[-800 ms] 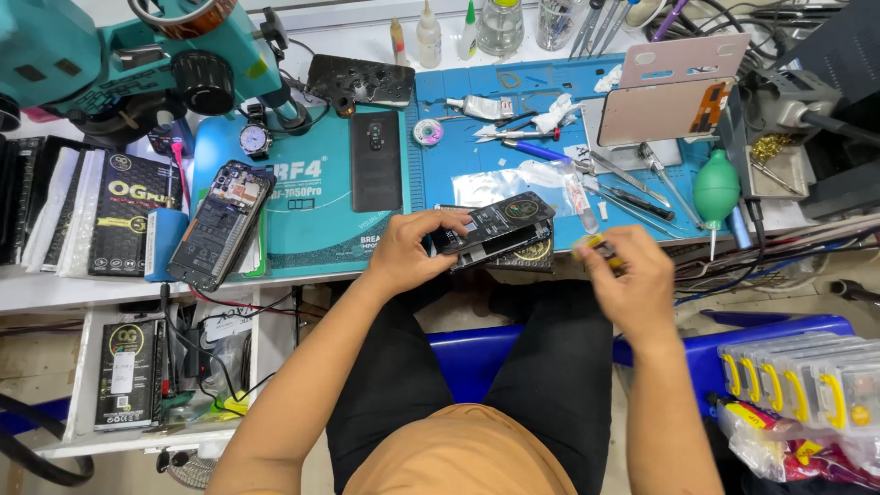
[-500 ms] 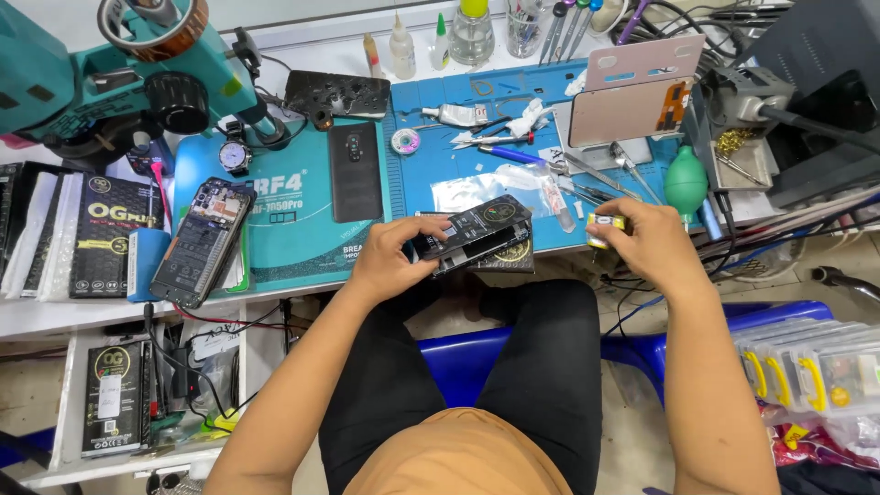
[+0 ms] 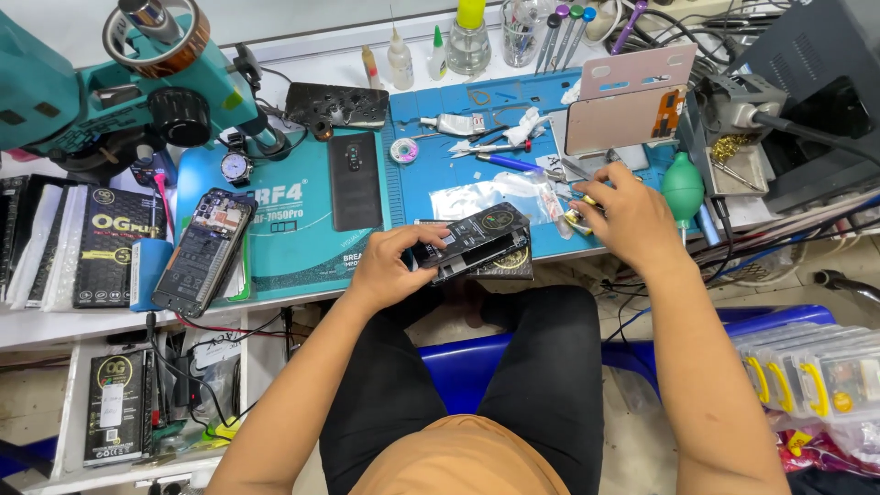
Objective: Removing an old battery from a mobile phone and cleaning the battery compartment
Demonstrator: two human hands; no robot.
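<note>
Fingers of left hand (image 3: pixel 390 266) grip opened phone (image 3: pixel 472 240); right hand (image 3: pixel 632 215) touches tweezers (image 3: pixel 577 218).

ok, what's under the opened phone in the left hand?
The opened phone rests on a black packet at the edge of the blue mat. Most of the packet is covered.

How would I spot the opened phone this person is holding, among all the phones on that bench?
Start at the blue work mat covering the bench. At its near edge, the left hand grips the opened phone above the lap. Unlike the closed dark phone lying flat mid-mat and the open one farther left, it is lifted and tilted.
</note>
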